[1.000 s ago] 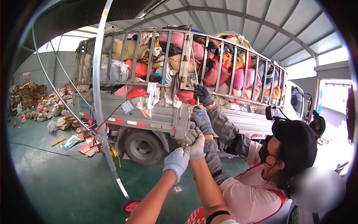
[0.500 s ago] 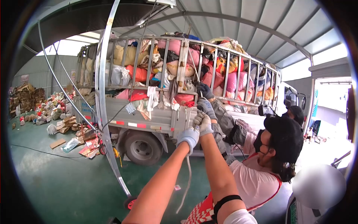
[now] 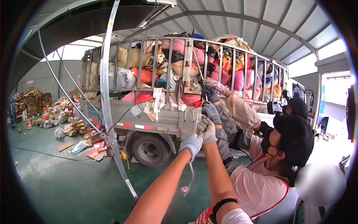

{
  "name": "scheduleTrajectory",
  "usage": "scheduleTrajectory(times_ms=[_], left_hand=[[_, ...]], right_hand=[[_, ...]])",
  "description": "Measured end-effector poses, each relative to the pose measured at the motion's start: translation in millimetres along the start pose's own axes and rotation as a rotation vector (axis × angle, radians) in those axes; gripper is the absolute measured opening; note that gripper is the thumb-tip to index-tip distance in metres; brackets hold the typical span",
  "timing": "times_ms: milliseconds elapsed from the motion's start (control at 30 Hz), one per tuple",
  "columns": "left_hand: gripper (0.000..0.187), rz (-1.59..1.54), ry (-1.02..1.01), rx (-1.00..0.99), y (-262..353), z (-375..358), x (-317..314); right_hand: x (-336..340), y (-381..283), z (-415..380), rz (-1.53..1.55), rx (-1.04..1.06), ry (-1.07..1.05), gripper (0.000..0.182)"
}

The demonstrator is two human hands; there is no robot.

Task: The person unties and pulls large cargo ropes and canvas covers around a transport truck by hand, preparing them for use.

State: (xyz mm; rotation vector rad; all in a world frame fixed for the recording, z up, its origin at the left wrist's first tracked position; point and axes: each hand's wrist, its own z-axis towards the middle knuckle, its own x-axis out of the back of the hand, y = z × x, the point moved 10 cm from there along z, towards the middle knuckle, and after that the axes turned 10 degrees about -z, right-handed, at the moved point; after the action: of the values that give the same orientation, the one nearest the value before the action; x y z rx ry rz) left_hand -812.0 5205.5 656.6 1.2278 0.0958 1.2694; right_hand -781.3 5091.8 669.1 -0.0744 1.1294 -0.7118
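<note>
My left hand (image 3: 192, 144), in a pale glove, is closed on a light rope (image 3: 192, 175) whose loose end hangs below it. Just above and touching it, my right hand (image 3: 207, 129) is also gloved and closed round the rope. Directly above are the grey-gloved hands (image 3: 211, 108) of a co-worker, gripping the same line, which runs up to the truck's rail. A patterned sleeve (image 3: 238, 108) of another person reaches to the rope higher up. Behind the hands stands the truck's side panel (image 3: 167, 117), below a barred frame (image 3: 188, 63) full of cloth bundles.
Co-workers in black caps stand close on my right. A metal pole (image 3: 106, 74) slants down at the left, with a cable beside it. Cardboard and bags (image 3: 67, 115) lie on the green floor (image 3: 85, 186) at the far left. The truck wheel (image 3: 151, 149) is ahead.
The view has shifted slightly, and my hands appear a little lower and to the right. A co-worker's patterned arm has reached up to the rope near the rail. My grip looks unchanged.
</note>
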Motion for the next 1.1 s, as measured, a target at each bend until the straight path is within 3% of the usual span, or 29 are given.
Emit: scheduleTrajectory(times_ms=[100, 233, 300, 367, 467, 567, 633, 733, 767, 800, 833, 867, 900, 933, 967, 1033, 1100], left_hand=[[0.058, 0.011, 0.034, -0.007, 0, -4, 16], [0.052, 0.091, 0.12, 0.039, 2, -27, 70], [0.052, 0.113, 0.168, 0.025, 5, -33, 98], [0.052, 0.148, 0.205, -0.002, 8, -36, 116], [0.052, 0.14, 0.216, 0.006, 9, -43, 141], [0.052, 0.175, 0.259, 0.016, 1, -44, 166], [0.053, 0.167, 0.248, 0.029, -11, -43, 191], [0.056, 0.019, 0.273, -0.05, -59, -11, 237], [0.056, -0.202, 0.233, -0.101, -77, 6, 253], [0.056, -0.062, 0.337, -0.174, -98, 42, 282], [0.056, -0.194, 0.3, -0.369, -77, 37, 315], [0.056, -0.294, 0.338, -0.28, -98, 76, 356], [0.052, -0.211, 0.311, -0.212, -76, 51, 399], [0.049, -0.1, 0.428, -0.357, -49, 24, 447], [0.05, -0.096, 0.596, -0.405, -49, 24, 485], [0.046, 0.004, 0.491, -0.425, -86, 45, 485], [0.036, 0.257, 0.346, -0.524, -160, 97, 429]], right_hand=[[-19, 13, -3, -0.026, 0.005, 0.04, 0.015], [-69, 53, 5, -0.07, -0.06, -0.097, 0.016], [-96, 74, 12, 0.128, -0.108, -0.275, 0.016], [-112, 82, 17, 0.063, -0.049, -0.228, 0.016], [-140, 103, 21, 0.191, -0.161, -0.334, 0.018], [-153, 120, 35, 0.123, -0.134, -0.337, 0.02], [-154, 138, 52, 0.106, -0.102, -0.202, 0.023], [-180, 190, 84, -0.085, -0.127, -0.158, 0.017], [-193, 205, 98, -0.203, -0.112, -0.09, 0.017], [-204, 215, 120, -0.381, -0.065, 0.041, 0.017], [-234, 225, 141, -0.562, 0.01, -0.035, 0.02], [-268, 230, 168, -0.591, 0.082, -0.012, 0.021], [-324, 251, 169, -0.572, 0.064, -0.252, 0.021], [-345, 258, 200, -0.562, 0.068, -0.175, 0.021], [-374, 274, 215, -0.515, 0.063, -0.375, 0.022], [-351, 290, 215, -0.527, 0.332, -0.11, 0.02], [-220, 312, 230, -0.678, 0.297, 0.078, 0.016]])
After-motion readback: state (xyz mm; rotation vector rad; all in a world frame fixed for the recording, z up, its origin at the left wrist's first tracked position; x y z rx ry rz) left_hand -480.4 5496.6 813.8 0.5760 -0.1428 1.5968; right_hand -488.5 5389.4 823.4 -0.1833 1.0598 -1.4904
